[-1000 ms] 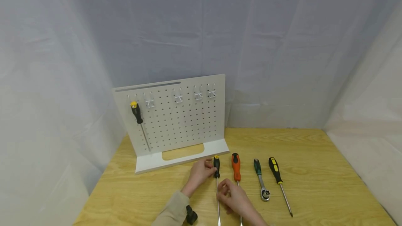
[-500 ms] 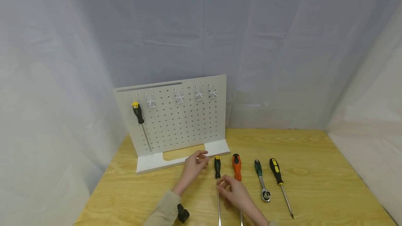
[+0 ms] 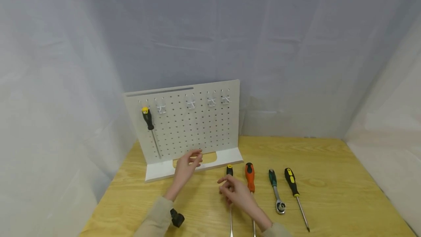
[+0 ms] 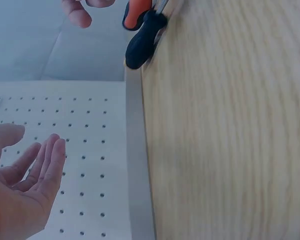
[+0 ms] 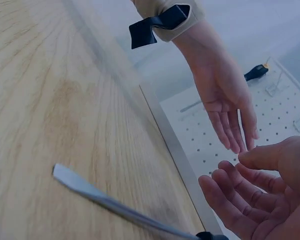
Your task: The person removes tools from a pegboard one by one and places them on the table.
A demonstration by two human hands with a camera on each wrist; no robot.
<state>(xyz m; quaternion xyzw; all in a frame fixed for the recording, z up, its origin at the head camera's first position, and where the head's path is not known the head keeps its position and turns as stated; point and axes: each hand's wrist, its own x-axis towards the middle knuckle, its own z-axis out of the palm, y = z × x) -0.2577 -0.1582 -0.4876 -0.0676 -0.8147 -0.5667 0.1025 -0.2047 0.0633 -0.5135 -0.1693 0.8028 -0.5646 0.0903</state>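
My left hand (image 3: 184, 169), with nothing in its grasp, hovers by the white pegboard's base; its fingers look relaxed in the left wrist view. Over a black-handled screwdriver with a yellow end (image 3: 229, 170), my right hand (image 3: 238, 194) hangs with loosely bent fingers and holds nothing. That hand covers part of the handle and shaft; the flat blade (image 5: 77, 182) shows on the table in the right wrist view. To its right lies an orange-and-black screwdriver (image 3: 250, 178). On the pegboard (image 3: 184, 131), a similar yellow-ended screwdriver (image 3: 148, 120) hangs at the left.
Several clear hooks (image 3: 191, 101) line the pegboard's upper part. A green-handled ratchet (image 3: 276, 193) and a black-and-yellow screwdriver (image 3: 291, 180) lie farther right on the wooden table (image 3: 338, 189). White sheeting (image 3: 263, 46) rises behind and at both sides.
My left hand has left the black screwdriver's handle and moved left and away toward the pegboard base. My right hand has shifted slightly up and left, over that screwdriver.
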